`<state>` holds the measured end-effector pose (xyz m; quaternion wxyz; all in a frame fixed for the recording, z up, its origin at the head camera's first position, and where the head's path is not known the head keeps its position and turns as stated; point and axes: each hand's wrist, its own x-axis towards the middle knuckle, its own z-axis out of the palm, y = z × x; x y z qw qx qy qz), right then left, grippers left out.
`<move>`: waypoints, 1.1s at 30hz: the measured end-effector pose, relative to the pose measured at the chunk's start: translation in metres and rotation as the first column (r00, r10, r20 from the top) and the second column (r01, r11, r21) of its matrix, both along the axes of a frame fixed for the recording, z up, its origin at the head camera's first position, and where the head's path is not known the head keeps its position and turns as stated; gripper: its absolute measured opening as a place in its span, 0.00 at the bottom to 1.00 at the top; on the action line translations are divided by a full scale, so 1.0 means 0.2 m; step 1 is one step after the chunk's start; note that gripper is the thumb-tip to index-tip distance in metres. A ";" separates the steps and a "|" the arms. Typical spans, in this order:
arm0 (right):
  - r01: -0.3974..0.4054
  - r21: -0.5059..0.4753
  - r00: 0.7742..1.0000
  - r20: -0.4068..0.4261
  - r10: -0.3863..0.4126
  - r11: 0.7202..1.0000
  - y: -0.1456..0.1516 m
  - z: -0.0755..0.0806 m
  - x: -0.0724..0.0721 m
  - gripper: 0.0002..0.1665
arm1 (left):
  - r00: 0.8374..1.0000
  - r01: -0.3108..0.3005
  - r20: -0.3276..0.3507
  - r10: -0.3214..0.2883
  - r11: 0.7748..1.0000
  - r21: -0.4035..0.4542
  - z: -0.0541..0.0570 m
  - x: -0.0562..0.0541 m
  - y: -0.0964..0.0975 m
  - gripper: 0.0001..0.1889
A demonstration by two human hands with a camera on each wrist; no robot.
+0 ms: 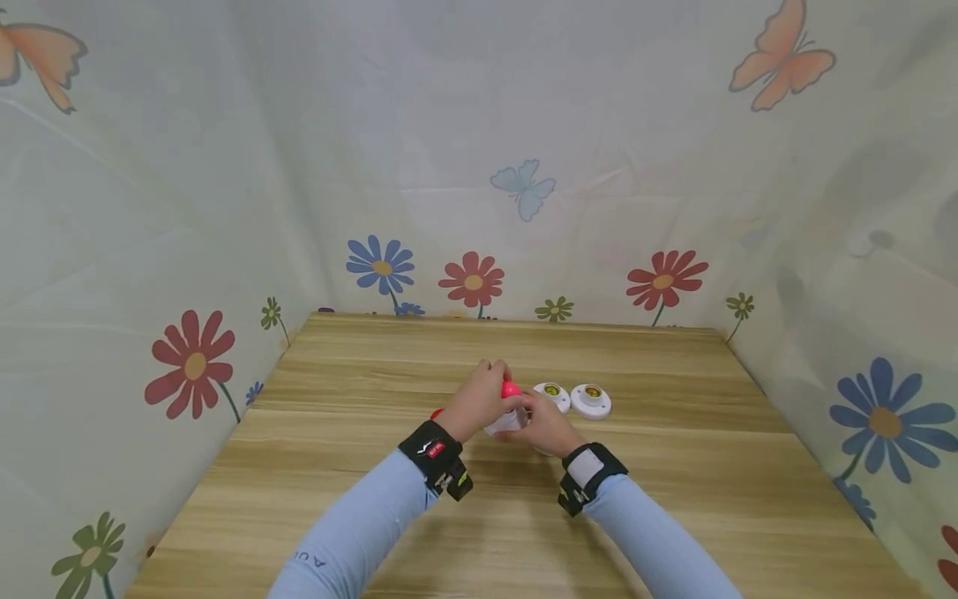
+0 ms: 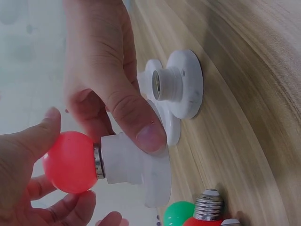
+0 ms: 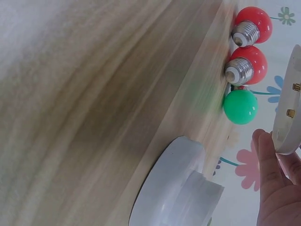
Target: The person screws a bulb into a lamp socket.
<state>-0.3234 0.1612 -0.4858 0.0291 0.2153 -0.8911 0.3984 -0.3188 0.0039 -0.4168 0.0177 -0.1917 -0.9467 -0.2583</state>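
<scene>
My left hand [image 1: 479,401] holds a red light bulb [image 2: 70,162] by its round globe, thumb on one side and fingers on the other. My right hand [image 1: 548,426] grips a white lamp holder [image 2: 124,160], with the thumb pressed on its round base. The bulb's metal collar sits at the mouth of the holder, and a narrow band of metal shows between them. In the right wrist view, the underside of the held base [image 3: 288,101] shows brass contacts, and fingers of my right hand support its edge. Both pieces are lifted over the table.
Other white lamp holders [image 1: 591,401] stand on the wooden table [image 1: 337,466], near my right hand. Two red bulbs [image 3: 249,63] and a green bulb [image 3: 241,107] lie in a row on the left side. A flower-printed cloth [image 1: 419,150] hangs around the table.
</scene>
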 end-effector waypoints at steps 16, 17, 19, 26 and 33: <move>-0.030 0.001 0.999 -0.016 0.030 1.000 0.03 -0.03 -0.03 0.37 | 0.991 0.118 0.062 -0.122 0.991 0.065 0.00 -0.01 -0.01 0.19; -0.032 -0.001 0.999 -0.014 0.032 0.999 0.03 -0.03 -0.03 0.37 | 0.989 0.122 0.078 -0.128 0.990 0.078 0.00 -0.01 -0.01 0.19; -0.035 -0.009 0.999 -0.009 0.035 0.999 0.03 -0.03 -0.03 0.38 | 0.984 0.127 0.110 -0.138 0.986 0.105 0.00 -0.01 -0.01 0.20; -0.025 -0.014 0.999 -0.028 0.025 1.000 0.03 -0.04 -0.03 0.37 | 0.976 0.145 0.141 -0.168 0.976 0.161 -0.01 -0.03 -0.02 0.25; -0.030 -0.011 0.999 -0.039 0.030 0.999 0.03 -0.03 -0.04 0.34 | 0.999 0.019 0.026 -0.021 0.998 0.067 -0.01 0.00 0.00 0.29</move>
